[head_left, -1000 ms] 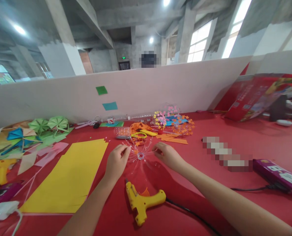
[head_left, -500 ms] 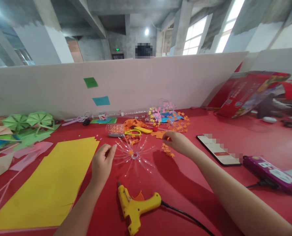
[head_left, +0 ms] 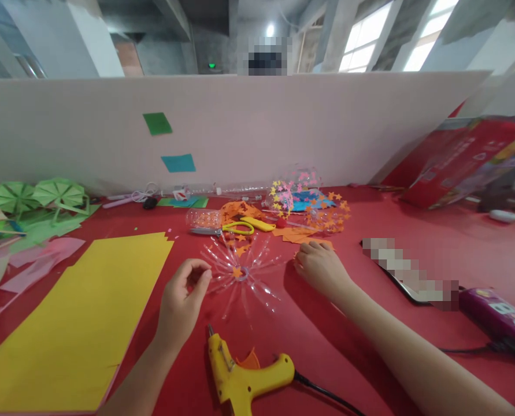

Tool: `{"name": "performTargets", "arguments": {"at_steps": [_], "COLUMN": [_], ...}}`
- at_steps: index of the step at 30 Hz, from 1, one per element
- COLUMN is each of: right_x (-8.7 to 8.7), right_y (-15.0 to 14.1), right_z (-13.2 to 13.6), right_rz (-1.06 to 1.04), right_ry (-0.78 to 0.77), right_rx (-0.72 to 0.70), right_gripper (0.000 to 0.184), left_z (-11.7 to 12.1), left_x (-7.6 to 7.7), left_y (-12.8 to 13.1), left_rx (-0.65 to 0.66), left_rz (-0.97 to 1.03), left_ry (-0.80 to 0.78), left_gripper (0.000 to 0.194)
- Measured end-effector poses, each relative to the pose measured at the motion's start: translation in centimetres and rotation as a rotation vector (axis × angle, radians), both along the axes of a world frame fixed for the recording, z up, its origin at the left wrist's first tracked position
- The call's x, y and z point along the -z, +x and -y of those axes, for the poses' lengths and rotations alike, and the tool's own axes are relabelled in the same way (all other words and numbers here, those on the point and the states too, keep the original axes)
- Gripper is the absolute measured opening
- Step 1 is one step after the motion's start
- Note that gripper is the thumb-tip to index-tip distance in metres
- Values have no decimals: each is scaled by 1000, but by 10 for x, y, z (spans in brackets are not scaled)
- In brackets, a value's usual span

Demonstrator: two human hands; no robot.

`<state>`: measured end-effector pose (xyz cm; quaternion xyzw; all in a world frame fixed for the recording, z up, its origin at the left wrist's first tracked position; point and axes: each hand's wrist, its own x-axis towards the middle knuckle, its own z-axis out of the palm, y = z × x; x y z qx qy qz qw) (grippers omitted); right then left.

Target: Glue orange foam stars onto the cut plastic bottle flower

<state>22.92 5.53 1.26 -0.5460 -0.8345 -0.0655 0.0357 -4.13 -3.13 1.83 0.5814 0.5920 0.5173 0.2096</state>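
Observation:
A clear plastic bottle top cut into splayed strips (head_left: 263,294) lies on the red table, with an orange paper star (head_left: 237,271) near its neck ring. My left hand (head_left: 183,297) is at its left side, thumb and fingers pinched at a strip's tip. To the right, my right hand (head_left: 322,268) is low over the table with its fingers curled down where small orange stars lay; a bit of orange shows at the fingertips, the rest is hidden. A yellow glue gun (head_left: 244,372) lies in front, its nozzle towards the cut bottle.
Yellow paper sheets (head_left: 79,318) lie at left, beside green folded paper umbrellas (head_left: 60,193). Behind are yellow-handled scissors (head_left: 239,227) and star-covered clear plastic pieces (head_left: 326,211). At right lie a phone (head_left: 407,289) and a purple box (head_left: 497,318). A white partition (head_left: 240,127) stands behind.
My right hand has come down onto the small orange stars and now covers them. My left hand stays at the strip tip. The whole view has tilted down and shifted slightly.

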Motion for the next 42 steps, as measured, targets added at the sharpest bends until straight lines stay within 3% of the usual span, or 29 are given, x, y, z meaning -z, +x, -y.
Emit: {"name": "performTargets", "arguments": {"at_steps": [6,10,15,24,34,42], "right_x": [12,14,5,-11,-1,-4], "right_y": [17,20,3,2,-13,-11], "right_z": [-13,-14,5,18,18,19], "right_rz": [-84,-135,-214,-163,-55,-144], "right_ry": [-18,-111,-217,-240,-193,-210], "right_rx": [12,-127,-300,-197,-169,-178], "right_gripper": [29,34,37,13,17,14], "left_z": [2,-1,-4,-8,-4,5], "left_x": [-1,0,2,0,-2,-9], "left_y": [2,1,-4,-7,-3,3], "left_rx": [2,-5,-29,-91,-73,-38], "left_rz": [-34,-26,14,144,126,38], "left_ry": [44,44,31,34,72,148], "left_gripper": [10,10,12,12,11,8]}}
